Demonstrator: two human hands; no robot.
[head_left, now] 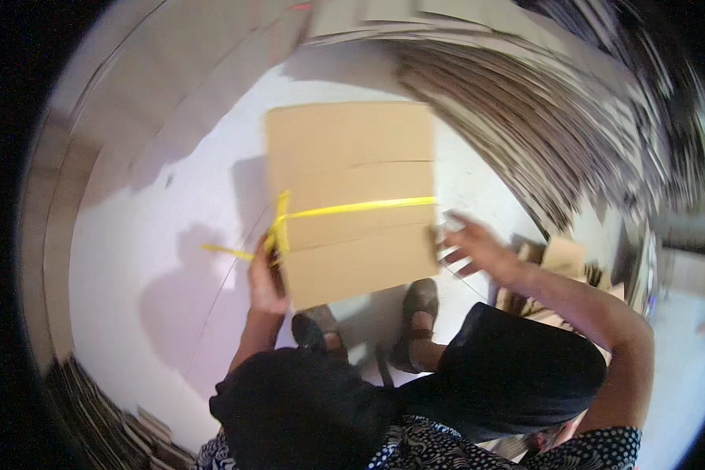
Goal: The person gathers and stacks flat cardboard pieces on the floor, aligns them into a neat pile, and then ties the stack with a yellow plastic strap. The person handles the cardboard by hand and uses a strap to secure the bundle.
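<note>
In front of me a tan, four-sided cardboard bundle (352, 160) is held up over the floor. A yellow strap (360, 207) crosses its face, with a knot or crossing at the left edge and a loose tail sticking out to the left. Along that left edge, my left hand (268, 283) grips the cardboard near the strap, its fingers partly hidden behind it. Off the right edge, my right hand (478, 249) has its fingers spread, slightly blurred, and holds nothing. The thickness of the bundle is not visible.
Large stacks of flat cardboard (517, 117) line the far right, with more stacks (102, 415) at the lower left. Cardboard panels (157, 86) stand at the far left. Small cardboard pieces (564, 258) lie beside my right forearm. My feet stand on the pale floor (133, 258).
</note>
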